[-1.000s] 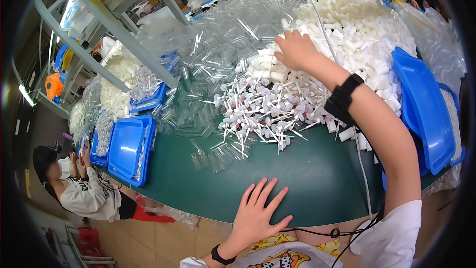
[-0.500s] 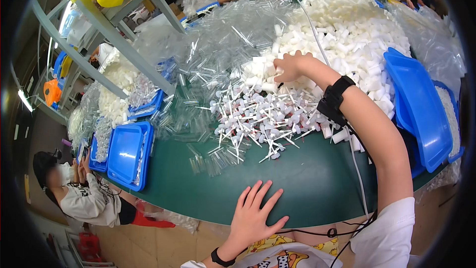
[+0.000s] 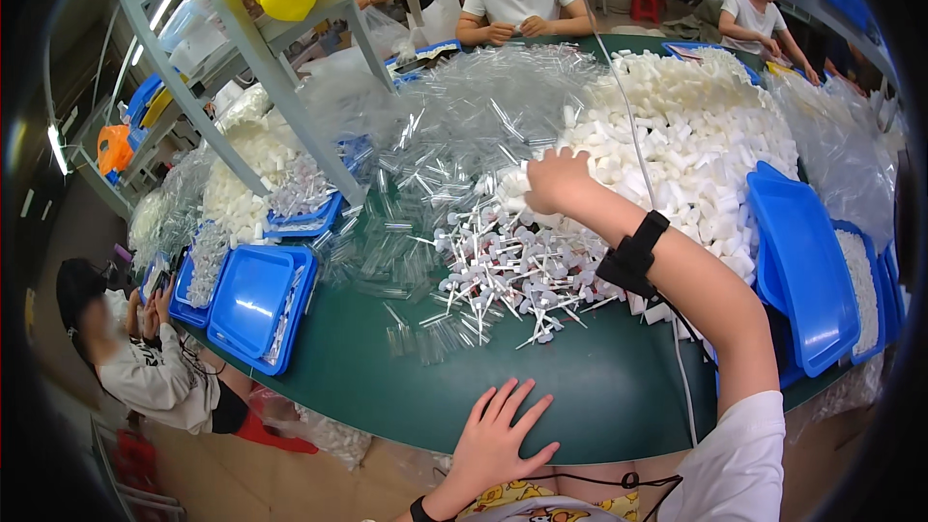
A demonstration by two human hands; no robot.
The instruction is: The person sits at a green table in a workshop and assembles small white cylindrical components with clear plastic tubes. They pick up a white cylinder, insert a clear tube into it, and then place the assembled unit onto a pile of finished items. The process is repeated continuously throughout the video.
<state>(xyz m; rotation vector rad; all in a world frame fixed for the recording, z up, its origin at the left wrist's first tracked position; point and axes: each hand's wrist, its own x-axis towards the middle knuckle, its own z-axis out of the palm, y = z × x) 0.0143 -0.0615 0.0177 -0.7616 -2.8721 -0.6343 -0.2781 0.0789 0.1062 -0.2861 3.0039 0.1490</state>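
Note:
My right hand (image 3: pixel 559 181) reaches over the left edge of a heap of short white cylinders (image 3: pixel 677 126). Its fingers curl downward, and what they hold, if anything, is hidden. Just below that hand lies a pile of thin white sticks with pale grey round heads (image 3: pixel 522 271). My left hand (image 3: pixel 498 437) rests flat near the front edge of the green table (image 3: pixel 377 396), fingers spread and holding nothing. Clear tubes (image 3: pixel 435 135) are heaped left of the white cylinders, with a few loose ones (image 3: pixel 440 338) closer to me.
Blue trays (image 3: pixel 256 304) stand at the left edge; others (image 3: pixel 807 271) lean at the right. A white cable (image 3: pixel 633 135) hangs across the heap. Grey shelf posts (image 3: pixel 309 106) rise at the left. Several people sit around; one person (image 3: pixel 522 0) works across the table.
The whole view has shifted, showing more of the far side. My right hand stays at the heap's edge with its fingers more curled under. My left hand has stayed flat on the table.

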